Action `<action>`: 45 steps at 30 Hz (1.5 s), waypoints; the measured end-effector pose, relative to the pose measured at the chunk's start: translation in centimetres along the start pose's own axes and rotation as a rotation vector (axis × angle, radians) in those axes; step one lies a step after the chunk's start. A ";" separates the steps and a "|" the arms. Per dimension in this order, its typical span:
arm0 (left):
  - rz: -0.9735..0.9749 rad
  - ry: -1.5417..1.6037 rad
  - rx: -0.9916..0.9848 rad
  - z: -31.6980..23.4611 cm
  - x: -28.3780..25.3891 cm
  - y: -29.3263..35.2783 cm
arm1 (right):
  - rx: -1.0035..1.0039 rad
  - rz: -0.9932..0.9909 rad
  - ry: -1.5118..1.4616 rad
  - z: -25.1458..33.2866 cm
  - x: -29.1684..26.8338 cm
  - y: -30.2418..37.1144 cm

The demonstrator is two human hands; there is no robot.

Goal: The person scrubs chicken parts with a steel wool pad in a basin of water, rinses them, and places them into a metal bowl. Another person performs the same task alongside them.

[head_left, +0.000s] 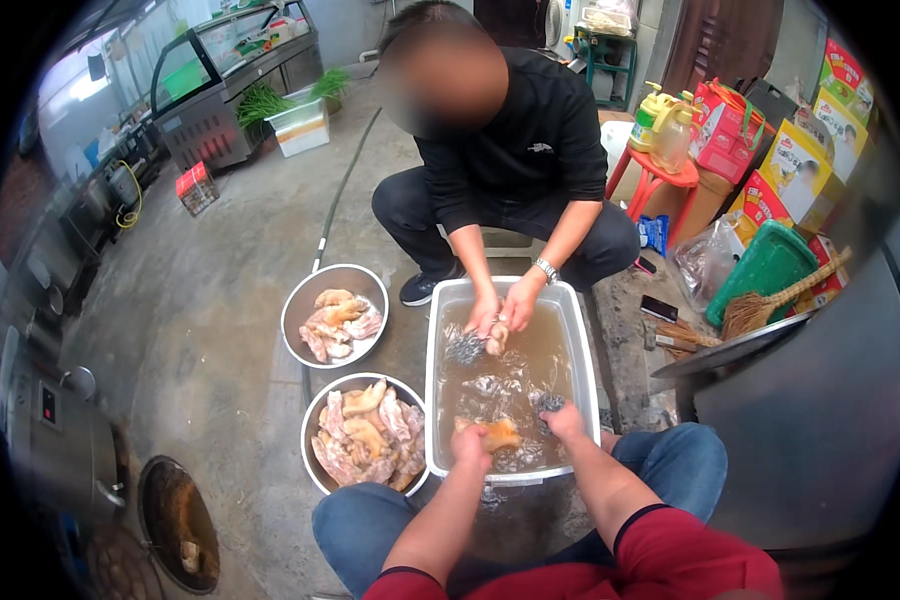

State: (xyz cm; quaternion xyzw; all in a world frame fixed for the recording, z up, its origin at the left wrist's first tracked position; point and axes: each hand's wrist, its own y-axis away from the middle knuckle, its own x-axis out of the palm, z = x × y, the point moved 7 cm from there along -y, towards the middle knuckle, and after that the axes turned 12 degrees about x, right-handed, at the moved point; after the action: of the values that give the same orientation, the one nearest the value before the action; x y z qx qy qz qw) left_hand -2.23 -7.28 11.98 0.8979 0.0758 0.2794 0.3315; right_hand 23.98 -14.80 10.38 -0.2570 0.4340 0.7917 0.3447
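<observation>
A white plastic tub (436,375) of murky brown water stands between my knees and a co-worker. My left hand (473,447), over its near left part, is closed on a yellowish-tan pig's trotter (501,434). In my right hand (567,421), near the right wall, is a grey steel wool scrubber (548,402); the trotter and scrubber are apart. Across the tub, the co-worker's hands (500,310) hold another pale trotter (496,340) beside a larger clump of steel wool (463,347). What lies under the water is hard to make out.
Two metal basins (292,340) (310,425) of trotter pieces stand left of the tub. A hose (345,190) runs behind them. At right are a red stool (660,180) with bottles, a phone (659,308), a broom (755,312) and a green crate (770,265). A round pit (150,510) lies lower left.
</observation>
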 end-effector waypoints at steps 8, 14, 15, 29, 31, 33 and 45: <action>-0.011 0.047 0.029 -1.4 -0.3 -3.1 | -0.185 0.110 0.776 0.8 0.6 2.4; -0.107 0.051 0.024 -2.1 -0.4 -0.5 | -0.183 0.390 0.535 -3.1 4.4 1.3; -0.138 0.050 0.014 -2.7 -1.2 -0.3 | -0.081 0.397 0.286 -2.9 4.0 1.6; -0.071 0.094 -0.023 -2.9 3.1 3.1 | -0.095 0.287 -0.596 8.2 2.9 11.9; -0.052 0.081 -0.022 -2.7 2.5 3.2 | -0.026 0.082 -0.452 8.1 2.4 11.0; 0.003 0.054 -0.021 -1.2 2.1 2.3 | 0.118 0.090 -0.552 5.6 4.4 8.0; 0.018 0.063 -0.088 -1.9 2.7 3.0 | -0.180 0.162 -0.519 5.7 1.8 11.1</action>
State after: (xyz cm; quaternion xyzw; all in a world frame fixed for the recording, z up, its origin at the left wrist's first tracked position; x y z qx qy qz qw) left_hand -1.18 -7.71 16.27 0.8738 0.0660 0.3137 0.3657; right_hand 13.73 -13.64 17.59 -0.0398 0.2784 0.8914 0.3555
